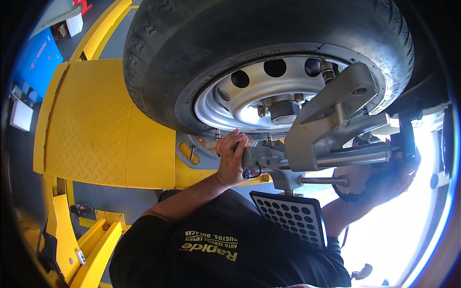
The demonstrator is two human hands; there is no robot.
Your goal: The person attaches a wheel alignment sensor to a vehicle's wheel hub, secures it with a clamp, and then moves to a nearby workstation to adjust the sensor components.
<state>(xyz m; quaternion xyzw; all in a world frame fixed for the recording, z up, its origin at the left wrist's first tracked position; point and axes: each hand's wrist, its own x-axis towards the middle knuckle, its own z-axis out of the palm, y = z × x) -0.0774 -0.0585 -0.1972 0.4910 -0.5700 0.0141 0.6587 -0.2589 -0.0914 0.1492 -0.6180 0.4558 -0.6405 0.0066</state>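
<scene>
A grey metal wheel clamp (307, 129) stands against the steel rim (223, 103) of a black tire (192, 57). My left hand (233, 156) is closed around the clamp's left end, fingers curled over its top close below the rim. A flat target board (288, 217) with black dots on white hangs under the clamp, in front of my black shirt. My right hand (384, 175) is beside the clamp's threaded rod (355, 157), near a black handle (406, 137). Glare, blur and the clamp hide its fingers, so its grip does not show.
The tire rests by a yellow tread-plate ramp (91, 129) on the left. Below it stand yellow steel frame parts (96, 249). A slotted grey plate (192, 156) lies under the tire. A blue cabinet (41, 62) and a white box (21, 115) are at far left.
</scene>
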